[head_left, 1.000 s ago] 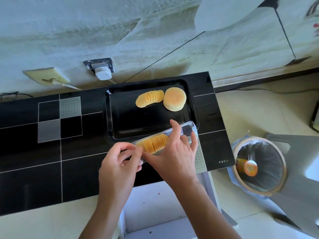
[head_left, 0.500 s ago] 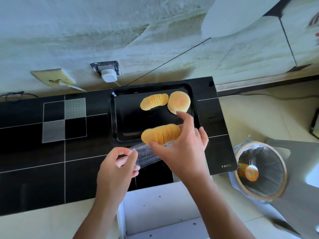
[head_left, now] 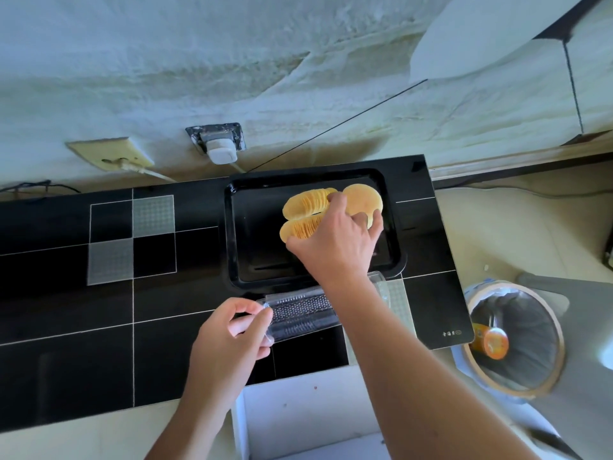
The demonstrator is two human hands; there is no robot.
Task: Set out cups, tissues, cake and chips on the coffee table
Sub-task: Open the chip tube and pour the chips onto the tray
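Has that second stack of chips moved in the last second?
Yes. The second stack of chips left the clear plastic sleeve and now sits on the black tray, beside the first stack, under the right hand.

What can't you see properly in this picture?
- Head view: the right hand covers part of the second chip stack and the cake.
- The right forearm hides the middle of the clear plastic tray.
- The orange can in the bin: label too small.
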